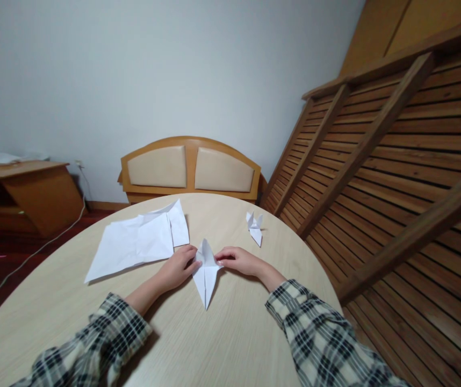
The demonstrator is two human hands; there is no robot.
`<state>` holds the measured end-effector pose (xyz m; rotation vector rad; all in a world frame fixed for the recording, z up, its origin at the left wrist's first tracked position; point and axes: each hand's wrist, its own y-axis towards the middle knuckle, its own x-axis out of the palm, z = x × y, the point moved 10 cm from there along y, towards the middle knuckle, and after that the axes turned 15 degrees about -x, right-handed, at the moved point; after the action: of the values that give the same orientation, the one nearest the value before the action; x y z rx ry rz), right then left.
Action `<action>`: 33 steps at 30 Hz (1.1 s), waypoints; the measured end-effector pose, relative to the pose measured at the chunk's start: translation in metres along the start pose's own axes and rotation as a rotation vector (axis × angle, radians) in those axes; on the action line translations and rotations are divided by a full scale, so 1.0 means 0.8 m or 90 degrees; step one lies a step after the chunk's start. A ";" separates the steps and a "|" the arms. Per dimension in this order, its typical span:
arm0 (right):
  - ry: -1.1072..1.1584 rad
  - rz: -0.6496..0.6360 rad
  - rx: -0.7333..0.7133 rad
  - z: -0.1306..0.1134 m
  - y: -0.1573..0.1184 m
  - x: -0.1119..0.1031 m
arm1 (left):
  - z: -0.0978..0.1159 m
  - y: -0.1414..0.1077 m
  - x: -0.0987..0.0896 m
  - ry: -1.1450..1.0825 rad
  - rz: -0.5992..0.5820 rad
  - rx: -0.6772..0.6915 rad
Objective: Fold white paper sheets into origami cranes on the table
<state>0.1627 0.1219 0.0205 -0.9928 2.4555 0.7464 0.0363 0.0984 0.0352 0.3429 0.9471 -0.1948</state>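
Note:
A white folded paper [205,277] lies on the round table between my hands, one narrow point toward me and a flap standing up at its far end. My left hand [180,267] pinches its left edge with thumb and fingers. On the opposite side, my right hand [240,260] grips the right edge the same way. The fingertips partly cover the paper's sides. Farther back to the right stands a small finished-looking origami figure [255,228] of white paper, with upright pointed parts.
White paper sheets [134,242], creased and overlapping, lie to the left on the pale wooden table [230,344]. Beyond the table is a headboard [190,166] with cream panels. A slatted wooden frame [375,177] leans at the right. A desk [41,188] and a cable [53,242] are at the left.

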 end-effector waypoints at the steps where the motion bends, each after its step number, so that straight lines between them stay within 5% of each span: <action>1: -0.011 0.006 -0.005 0.000 0.001 -0.001 | 0.000 0.000 0.000 0.001 -0.002 -0.001; 33: -0.381 0.102 0.001 -0.012 0.011 0.010 | 0.003 0.001 0.000 -0.003 0.001 0.007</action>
<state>0.1497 0.1175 0.0267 -0.4758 2.0162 0.9320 0.0385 0.0978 0.0367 0.3529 0.9407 -0.1998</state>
